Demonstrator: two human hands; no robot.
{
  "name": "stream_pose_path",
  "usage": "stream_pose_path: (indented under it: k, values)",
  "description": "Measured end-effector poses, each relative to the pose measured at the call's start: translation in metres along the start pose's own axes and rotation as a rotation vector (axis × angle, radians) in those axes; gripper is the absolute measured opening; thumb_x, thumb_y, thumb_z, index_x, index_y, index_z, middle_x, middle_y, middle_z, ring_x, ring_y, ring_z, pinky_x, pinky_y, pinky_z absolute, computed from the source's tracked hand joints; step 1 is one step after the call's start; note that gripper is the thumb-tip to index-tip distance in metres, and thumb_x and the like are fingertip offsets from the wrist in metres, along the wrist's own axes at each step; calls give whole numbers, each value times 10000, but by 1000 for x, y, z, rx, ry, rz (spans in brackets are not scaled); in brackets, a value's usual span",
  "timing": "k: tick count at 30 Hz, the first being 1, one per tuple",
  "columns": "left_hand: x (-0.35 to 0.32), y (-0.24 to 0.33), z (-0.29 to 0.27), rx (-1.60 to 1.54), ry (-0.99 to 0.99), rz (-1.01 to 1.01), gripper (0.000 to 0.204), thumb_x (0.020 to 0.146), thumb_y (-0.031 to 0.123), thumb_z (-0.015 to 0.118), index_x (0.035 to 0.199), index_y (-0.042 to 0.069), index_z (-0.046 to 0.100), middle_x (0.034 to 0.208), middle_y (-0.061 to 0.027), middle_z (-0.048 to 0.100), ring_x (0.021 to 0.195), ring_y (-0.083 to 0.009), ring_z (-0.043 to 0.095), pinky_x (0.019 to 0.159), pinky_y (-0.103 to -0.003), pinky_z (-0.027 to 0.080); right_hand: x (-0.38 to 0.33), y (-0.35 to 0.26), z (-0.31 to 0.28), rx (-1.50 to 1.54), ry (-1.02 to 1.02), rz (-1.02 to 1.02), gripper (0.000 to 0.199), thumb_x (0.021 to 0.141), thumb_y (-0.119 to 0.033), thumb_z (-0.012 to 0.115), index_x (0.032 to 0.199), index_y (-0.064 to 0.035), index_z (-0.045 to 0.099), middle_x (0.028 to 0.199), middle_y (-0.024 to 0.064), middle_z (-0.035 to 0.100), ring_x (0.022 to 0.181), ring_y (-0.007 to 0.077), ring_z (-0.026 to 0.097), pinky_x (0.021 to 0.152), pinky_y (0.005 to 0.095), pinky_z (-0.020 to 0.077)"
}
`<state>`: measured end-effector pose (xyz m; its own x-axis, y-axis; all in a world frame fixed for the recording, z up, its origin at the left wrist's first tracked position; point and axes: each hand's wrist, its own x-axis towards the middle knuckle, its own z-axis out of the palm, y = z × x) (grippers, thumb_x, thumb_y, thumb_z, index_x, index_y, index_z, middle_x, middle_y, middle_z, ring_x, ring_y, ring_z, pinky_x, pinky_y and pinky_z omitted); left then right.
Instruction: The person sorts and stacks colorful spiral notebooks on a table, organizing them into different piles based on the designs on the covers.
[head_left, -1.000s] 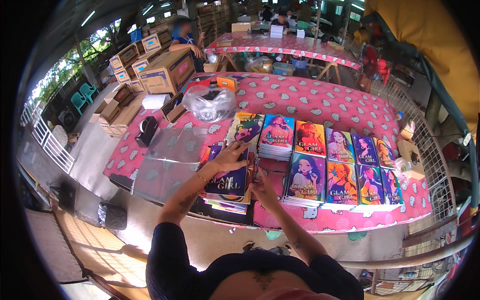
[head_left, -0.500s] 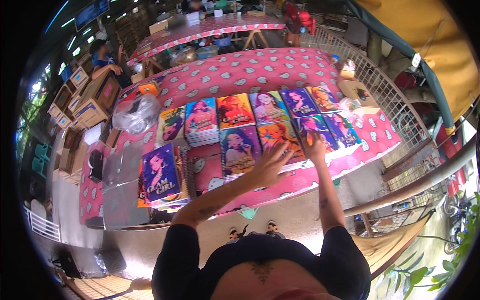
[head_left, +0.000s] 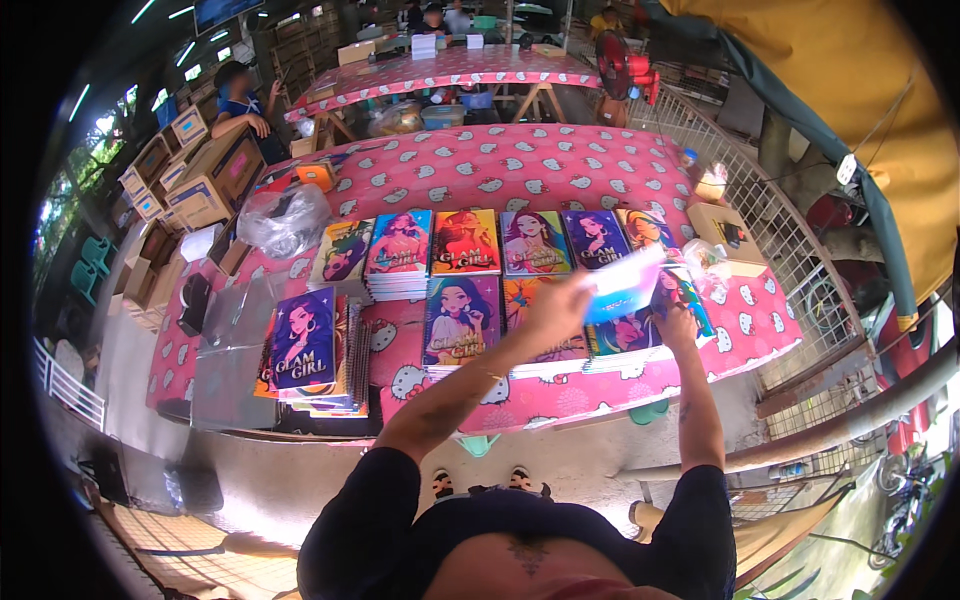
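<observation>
My left hand [head_left: 562, 303] is closed on a notebook [head_left: 622, 285], raised and tilted above the front row of stacks; it is blurred, showing blue and white. My right hand [head_left: 679, 324] is at the front edge of the rightmost notebook [head_left: 680, 291] in that row, its fingers bent round the edge. Further left in the same row are a purple-covered notebook [head_left: 462, 312] and an orange one [head_left: 520, 294], the latter partly hidden by my left arm. Behind runs a row of stacked illustrated notebooks, including a red-orange one [head_left: 466, 241].
A mixed pile of spiral notebooks [head_left: 304, 340] lies at the left beside a clear plastic sheet [head_left: 232, 350]. Crumpled plastic [head_left: 285, 220] and cartons [head_left: 215, 180] are further back, near another person [head_left: 245, 112]. An open cardboard box [head_left: 728, 238] and wire fence [head_left: 800, 215] stand right.
My left hand has lifted a notebook up off the front row. My right hand has moved right, to the end stack. The whole view has shifted slightly.
</observation>
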<state>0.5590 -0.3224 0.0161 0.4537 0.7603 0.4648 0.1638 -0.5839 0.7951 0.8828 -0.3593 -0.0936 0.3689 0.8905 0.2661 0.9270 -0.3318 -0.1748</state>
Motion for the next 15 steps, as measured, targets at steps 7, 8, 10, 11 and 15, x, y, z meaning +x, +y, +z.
stream_pose_path:
  k: [7,8,10,11,15]
  values:
    - [-131,-13,-226,-938,-21,-559,412,878,95,638,1254,-48,554,1169,-128,644,1022,-195,654,845,-310,535,2,-55,-37,518,321,-15,512,818,-73,600,1322,-12,532,861,226,692,753,302,699,705,398,534]
    - [-148,-5,-244,-783,-14,-675,382,874,96,648,1221,-48,581,1112,-122,667,992,-187,662,830,-287,536,-2,-73,-44,671,421,50,523,838,-34,596,1352,-8,505,834,172,690,726,225,681,683,348,520]
    - [-182,3,-289,-422,-4,-552,262,898,100,642,1127,-27,649,968,-68,690,879,-123,638,752,-247,503,-9,-115,-54,1298,287,63,574,862,-4,547,1420,-26,415,963,96,651,813,162,647,688,297,535]
    - [-198,11,-313,-178,1,-456,230,905,108,643,1095,-21,667,929,-50,689,844,-99,620,727,-233,485,-23,-162,-72,1597,201,76,592,866,5,533,1438,-33,385,1008,74,629,847,148,636,690,279,539]
    - [-233,53,-389,181,596,-189,210,924,118,639,1089,-9,666,923,-20,686,859,-81,592,769,-231,459,-41,-302,-83,1924,22,-50,363,804,59,538,1155,-23,577,1006,33,619,801,103,601,659,236,502]
